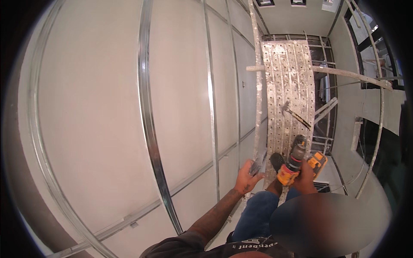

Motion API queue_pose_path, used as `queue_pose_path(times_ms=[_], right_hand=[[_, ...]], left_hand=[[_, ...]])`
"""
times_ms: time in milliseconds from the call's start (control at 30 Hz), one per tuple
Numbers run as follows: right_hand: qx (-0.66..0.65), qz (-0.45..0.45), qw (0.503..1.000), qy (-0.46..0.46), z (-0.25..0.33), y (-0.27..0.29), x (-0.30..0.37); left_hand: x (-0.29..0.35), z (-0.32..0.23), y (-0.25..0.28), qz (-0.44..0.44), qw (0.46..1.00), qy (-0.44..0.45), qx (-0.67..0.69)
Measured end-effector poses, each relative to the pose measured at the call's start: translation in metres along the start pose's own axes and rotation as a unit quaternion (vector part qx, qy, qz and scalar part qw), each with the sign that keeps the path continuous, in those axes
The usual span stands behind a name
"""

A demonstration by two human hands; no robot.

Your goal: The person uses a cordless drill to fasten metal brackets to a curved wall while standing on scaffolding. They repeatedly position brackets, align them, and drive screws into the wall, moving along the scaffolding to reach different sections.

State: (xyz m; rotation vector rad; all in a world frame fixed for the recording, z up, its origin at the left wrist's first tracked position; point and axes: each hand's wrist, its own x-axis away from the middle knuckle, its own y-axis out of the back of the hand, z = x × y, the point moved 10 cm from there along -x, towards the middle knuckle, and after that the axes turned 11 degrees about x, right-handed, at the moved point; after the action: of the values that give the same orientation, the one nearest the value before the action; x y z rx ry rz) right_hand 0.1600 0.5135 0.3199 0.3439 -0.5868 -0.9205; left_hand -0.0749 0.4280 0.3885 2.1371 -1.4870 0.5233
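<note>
My right hand [306, 177] is wrapped round the grip of a yellow and black cordless drill [292, 164]. The drill's chuck points away from me over the plank, and its yellow battery [317, 162] shows to the right of the hand. My left hand [249, 177] is closed on a small grey, shiny piece [257, 166], perhaps metal, whose kind I cannot make out. This hand is beside the plank's left edge, near the wall framing. Beyond the drill a claw hammer [297, 117] with a dark and yellow handle lies on the perforated scaffold plank [279, 81].
Shiny metal studs [148, 99] run up the pale wall on the left, crossed by a horizontal channel [193, 178]. Scaffold tubes [352, 75] cross the plank and rise at the right. Dark-framed windows [370, 47] open in the right wall. My shoe [277, 161] rests on the plank.
</note>
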Motion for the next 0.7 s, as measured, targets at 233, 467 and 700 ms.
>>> queue_pose_path(times_ms=[233, 467, 700], right_hand=[[0.032, 0.031, 0.999, 0.024, 0.034, 0.081, -0.038], [-0.328, 0.055, 0.928, -0.170, -0.063, 0.068, -0.026], [-0.167, 0.051, 0.982, -0.069, -0.013, 0.115, -0.023]], left_hand=[[0.041, 0.010, 0.019, 0.064, 0.996, 0.040, -0.044], [0.035, 0.044, 0.036, -0.114, 0.982, 0.102, 0.109], [0.030, -0.092, 0.102, -0.132, 0.988, -0.066, 0.044]])
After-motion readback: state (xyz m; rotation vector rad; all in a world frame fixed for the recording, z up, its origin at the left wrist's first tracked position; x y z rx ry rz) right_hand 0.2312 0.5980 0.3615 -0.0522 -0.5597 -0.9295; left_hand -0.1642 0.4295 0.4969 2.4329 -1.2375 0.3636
